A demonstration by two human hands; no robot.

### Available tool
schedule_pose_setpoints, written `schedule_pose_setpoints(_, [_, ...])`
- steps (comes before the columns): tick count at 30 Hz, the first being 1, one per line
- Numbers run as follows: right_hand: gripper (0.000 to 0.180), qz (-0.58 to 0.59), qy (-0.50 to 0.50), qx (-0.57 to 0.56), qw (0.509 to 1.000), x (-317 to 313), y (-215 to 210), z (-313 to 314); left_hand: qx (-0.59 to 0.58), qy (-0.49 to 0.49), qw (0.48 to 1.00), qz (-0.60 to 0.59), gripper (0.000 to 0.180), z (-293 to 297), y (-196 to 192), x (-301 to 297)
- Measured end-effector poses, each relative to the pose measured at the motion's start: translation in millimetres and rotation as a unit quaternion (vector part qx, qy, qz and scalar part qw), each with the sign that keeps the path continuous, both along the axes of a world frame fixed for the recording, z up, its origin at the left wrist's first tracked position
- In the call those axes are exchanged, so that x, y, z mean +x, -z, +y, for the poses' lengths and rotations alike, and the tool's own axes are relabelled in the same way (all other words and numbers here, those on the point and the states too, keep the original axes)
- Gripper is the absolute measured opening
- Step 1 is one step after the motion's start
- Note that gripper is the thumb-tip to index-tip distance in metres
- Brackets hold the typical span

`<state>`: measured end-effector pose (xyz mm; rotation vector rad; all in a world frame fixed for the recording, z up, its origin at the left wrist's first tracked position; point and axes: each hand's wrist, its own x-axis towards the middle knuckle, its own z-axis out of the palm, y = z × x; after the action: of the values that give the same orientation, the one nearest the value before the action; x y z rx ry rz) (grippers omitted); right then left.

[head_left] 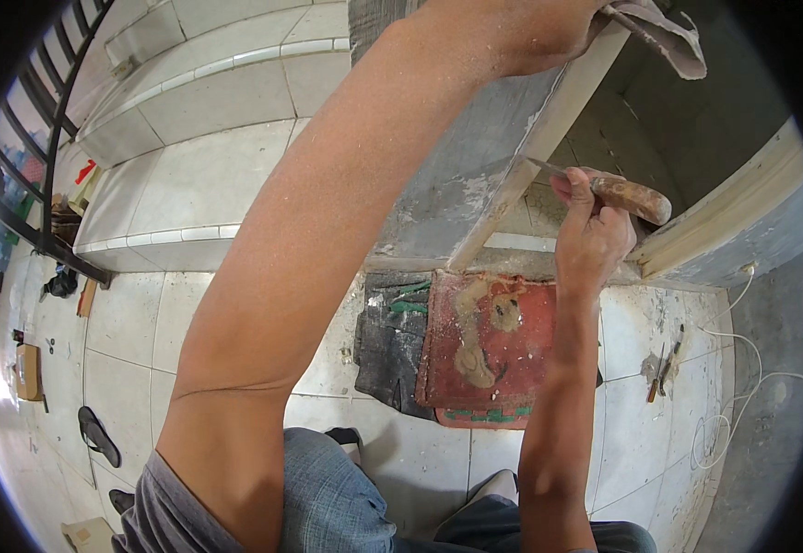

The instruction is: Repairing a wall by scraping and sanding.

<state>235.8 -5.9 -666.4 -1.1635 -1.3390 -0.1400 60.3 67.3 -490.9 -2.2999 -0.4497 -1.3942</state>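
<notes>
My left arm reaches across to the top right, where my left hand is partly cut off by the upper edge. From it sticks out a crumpled grey piece, cloth or sandpaper, over the top of the pale door frame. The left fingers are mostly out of sight. Lower down, my right hand is closed around a scraper-like tool with a worn wooden handle. Its thin metal blade points left, with the tip at or close to the frame's edge; whether it touches I cannot tell.
A red mat with a worn animal picture lies over dark cloth before the doorway. Tiled steps and a black railing stand left. Hand tools and a white cable lie right. A sandal is at lower left.
</notes>
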Motion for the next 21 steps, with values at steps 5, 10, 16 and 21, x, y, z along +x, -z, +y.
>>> schedule_pose_setpoints(5, [0.021, -0.075, 0.028, -0.004, 0.997, -1, -27, -6, 0.004, -0.007, 1.0, 0.008, 0.032, -1, -1, 2])
schedule_pose_setpoints(10, [0.016, -0.095, 0.007, -0.007, 0.995, -3, 2, 1, -0.021, 0.006, 1.0, 0.013, 0.033, -5, 0, 0])
schedule_pose_setpoints(16, [0.015, -0.086, 0.028, 0.023, 0.996, 3, -10, 2, 0.022, -0.009, 1.0, 0.007, 0.033, 2, 1, 2])
schedule_pose_setpoints(21, [0.016, -0.127, 0.031, 0.008, 0.991, 5, 2, 3, 0.011, -0.002, 1.0, -0.002, 0.032, 3, 5, 5])
